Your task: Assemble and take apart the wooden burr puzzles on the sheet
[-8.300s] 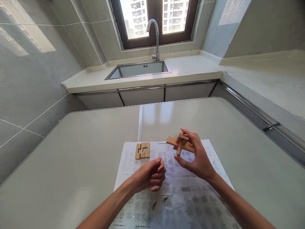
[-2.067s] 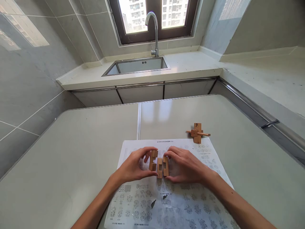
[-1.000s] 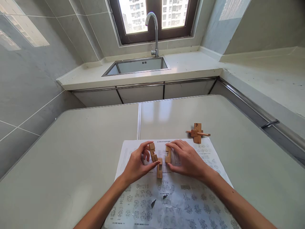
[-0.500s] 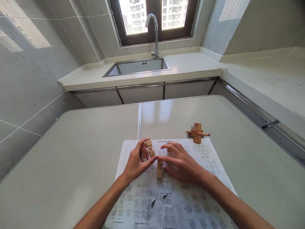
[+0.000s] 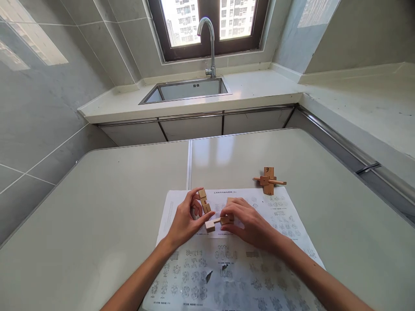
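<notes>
Between the fingers and thumb of my left hand (image 5: 184, 220) is a notched wooden puzzle piece (image 5: 204, 200), tilted, its cut-out facing right. My right hand (image 5: 249, 220) pinches a second wooden puzzle piece (image 5: 210, 226) by its right end. That piece has a thin middle and a thick block at its left end, just below my left thumb. Behind the right fingers a bit of another wooden piece (image 5: 230, 200) shows; most of it is hidden. Both hands are over a printed diagram sheet (image 5: 220, 283).
An assembled wooden cross-shaped puzzle (image 5: 268, 181) lies at the sheet's upper right corner on the pale table (image 5: 81, 224). The sheet has two small torn spots. Beyond the table are a counter (image 5: 256, 86), a sink (image 5: 194, 89) and a tap (image 5: 212, 47) under a window.
My right hand has closed on the second piece, which has turned from pointing toward me to lying sideways, its free end leftward. My left hand stays almost still with its piece.
</notes>
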